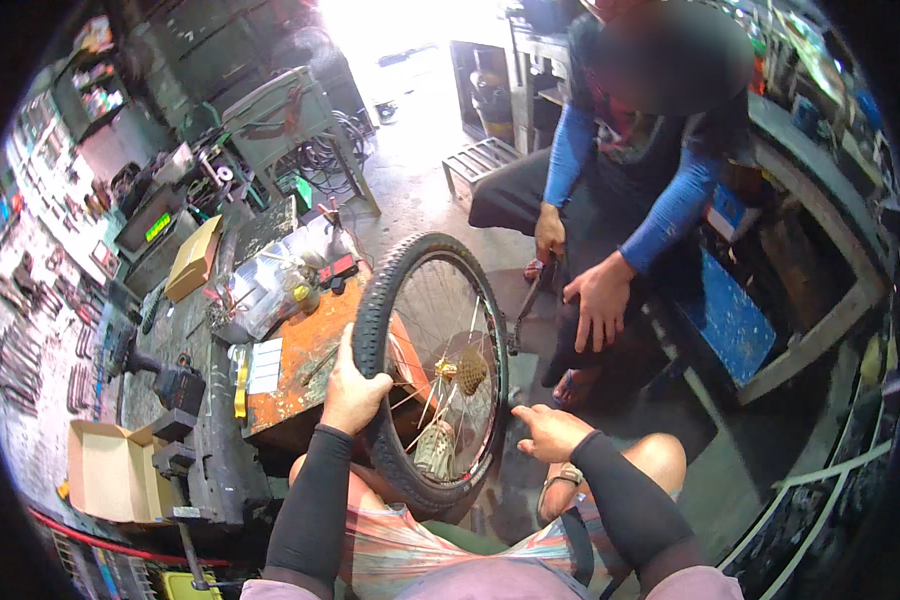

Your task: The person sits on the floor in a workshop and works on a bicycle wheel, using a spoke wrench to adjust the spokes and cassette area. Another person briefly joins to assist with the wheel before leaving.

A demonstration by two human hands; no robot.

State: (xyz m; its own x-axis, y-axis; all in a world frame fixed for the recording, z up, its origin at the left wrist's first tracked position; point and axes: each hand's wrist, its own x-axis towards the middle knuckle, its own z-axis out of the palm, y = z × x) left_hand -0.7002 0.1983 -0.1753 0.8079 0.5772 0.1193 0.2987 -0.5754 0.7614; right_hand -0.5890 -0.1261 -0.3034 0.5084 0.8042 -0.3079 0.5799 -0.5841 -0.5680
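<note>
A bicycle wheel (370,330) with a black knobby tyre stands upright before me, tilted slightly. Its gold-coloured cassette (472,370) and hub face right. My left hand (355,392) is wrapped round the tyre's left side, the thumb lying over the sidewall. At the wheel's right edge is my right hand (555,432), index finger stretched toward the tyre and the other fingers partly curled. It holds nothing; whether the fingertip touches the rubber is unclear. Across from me, a person in blue sleeves grips a bar tool with a hanging chain (515,335), the other hand (600,305) spread open.
To the left, a workbench carries an orange wooden board (305,350), a bench vise (175,385) and an open cardboard box (115,470). Hand tools hang on the left wall. A blue panel (725,310) leans in a frame at right; a low slatted stool (478,160) stands farther back.
</note>
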